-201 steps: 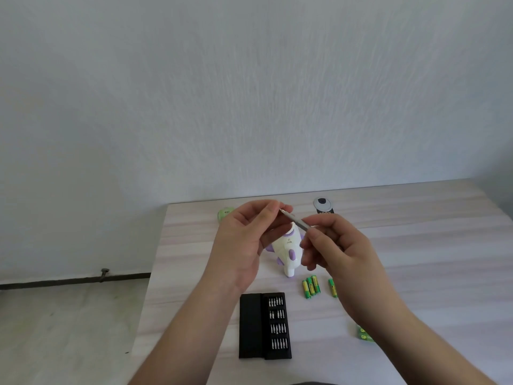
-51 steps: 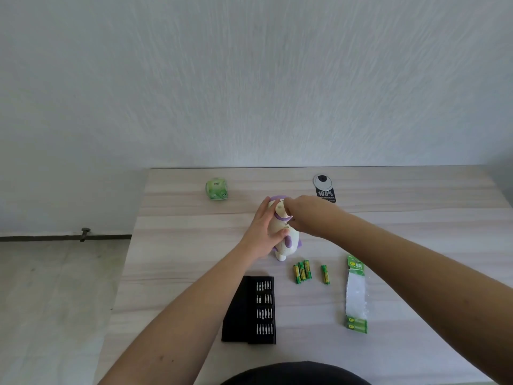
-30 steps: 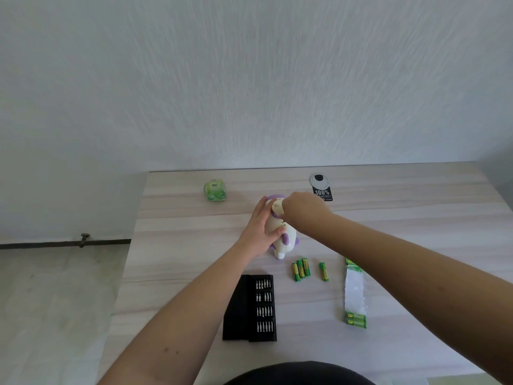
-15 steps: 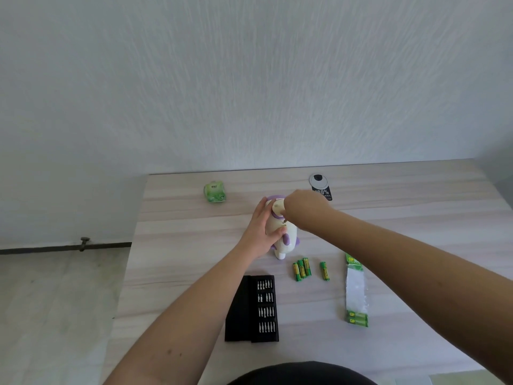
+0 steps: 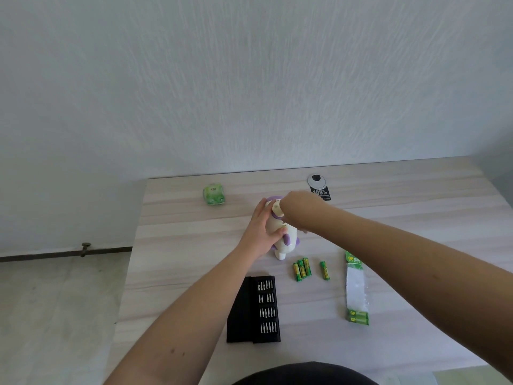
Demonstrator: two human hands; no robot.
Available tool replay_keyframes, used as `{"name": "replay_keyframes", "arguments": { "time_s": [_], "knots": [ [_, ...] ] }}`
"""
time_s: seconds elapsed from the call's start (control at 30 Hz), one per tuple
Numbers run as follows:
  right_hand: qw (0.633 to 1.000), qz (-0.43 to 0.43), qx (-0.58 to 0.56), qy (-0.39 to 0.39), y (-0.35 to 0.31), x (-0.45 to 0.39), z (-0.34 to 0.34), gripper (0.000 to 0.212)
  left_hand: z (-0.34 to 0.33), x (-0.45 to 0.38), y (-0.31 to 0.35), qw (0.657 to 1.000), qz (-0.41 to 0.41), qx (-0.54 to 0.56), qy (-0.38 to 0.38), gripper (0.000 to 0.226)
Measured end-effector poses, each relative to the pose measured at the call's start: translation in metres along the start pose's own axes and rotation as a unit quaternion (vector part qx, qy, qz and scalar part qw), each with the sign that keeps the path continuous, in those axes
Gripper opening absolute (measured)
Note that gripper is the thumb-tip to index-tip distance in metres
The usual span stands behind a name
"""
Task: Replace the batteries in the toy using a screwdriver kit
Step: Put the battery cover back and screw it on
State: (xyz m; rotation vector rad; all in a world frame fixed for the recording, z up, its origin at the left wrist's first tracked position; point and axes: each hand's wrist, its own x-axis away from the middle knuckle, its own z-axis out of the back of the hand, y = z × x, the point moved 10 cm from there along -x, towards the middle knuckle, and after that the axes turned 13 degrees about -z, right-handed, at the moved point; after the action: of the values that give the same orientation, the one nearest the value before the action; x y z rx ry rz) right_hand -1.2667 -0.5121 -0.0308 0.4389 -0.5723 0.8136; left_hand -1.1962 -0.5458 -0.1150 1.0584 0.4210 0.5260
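Note:
The white and purple toy (image 5: 281,234) lies tilted on the table, its round end turned up. My left hand (image 5: 259,232) grips its body from the left. My right hand (image 5: 295,208) is curled over the toy's upper end, and the screwdriver is hidden beneath it. The black screwdriver kit (image 5: 254,309) lies open near me with rows of bits showing. Three green batteries (image 5: 302,269) lie together just right of the toy's foot, and a single one (image 5: 324,270) lies beside them.
A torn battery pack (image 5: 356,290) with green cells at its near end lies to the right. A green packet (image 5: 213,193) and a black tag (image 5: 319,190) sit near the table's far edge. The wooden table (image 5: 416,218) ends at left above the floor.
Since 6.7 s ago both hands went from holding the screwdriver in the air down to the toy. Over the last second they have barely moved.

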Motion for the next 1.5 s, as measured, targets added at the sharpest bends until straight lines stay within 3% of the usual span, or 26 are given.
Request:
{"name": "replay_keyframes", "arguments": {
  "time_s": [0.13,0.2,0.27,0.37,0.47,0.53,0.67,0.8,0.9,1.03,1.2,1.5],
  "knots": [
    [0.999,-0.003,0.002,0.052,0.008,-0.005,0.002,0.029,0.0,0.001,0.001,1.0,0.008,0.006,-0.006,0.068],
    [0.998,0.032,-0.016,0.058,0.009,0.0,0.0,0.027,0.001,0.003,-0.004,1.0,0.019,0.006,-0.012,0.068],
    [0.995,0.077,-0.021,0.068,0.006,0.005,0.001,0.012,0.003,0.005,-0.008,1.0,0.026,0.001,-0.014,0.07],
    [0.994,0.088,0.01,0.061,0.002,0.007,-0.002,0.008,0.003,0.005,0.001,1.0,0.008,0.004,-0.004,0.068],
    [0.997,0.068,0.003,0.032,0.002,0.007,-0.003,0.025,0.0,0.005,0.013,0.999,-0.001,0.032,-0.005,0.064],
    [0.997,0.059,-0.004,0.053,0.002,0.005,0.001,0.019,0.0,0.005,0.012,1.0,-0.004,0.029,-0.005,0.064],
    [0.995,0.043,-0.021,0.09,0.007,-0.002,-0.002,0.032,0.003,0.003,0.005,1.0,0.002,0.017,-0.002,0.064],
    [0.996,0.065,-0.004,0.057,0.002,0.008,-0.008,0.012,0.002,0.003,-0.007,1.0,0.014,-0.006,-0.009,0.067],
    [0.996,0.077,0.0,0.037,0.002,0.007,-0.009,0.01,0.002,0.003,-0.012,0.999,0.025,-0.027,-0.012,0.069],
    [0.994,0.084,-0.045,0.057,0.001,0.005,-0.001,0.017,-0.001,0.002,-0.008,1.0,0.021,-0.001,-0.009,0.068],
    [0.999,0.023,-0.036,0.029,-0.001,0.004,0.001,0.031,-0.003,0.003,-0.014,1.0,0.024,0.003,-0.01,0.065],
    [0.996,0.008,-0.015,0.084,0.003,-0.001,0.006,0.032,-0.002,0.004,-0.01,1.0,0.015,0.003,-0.005,0.066]
  ]
}}
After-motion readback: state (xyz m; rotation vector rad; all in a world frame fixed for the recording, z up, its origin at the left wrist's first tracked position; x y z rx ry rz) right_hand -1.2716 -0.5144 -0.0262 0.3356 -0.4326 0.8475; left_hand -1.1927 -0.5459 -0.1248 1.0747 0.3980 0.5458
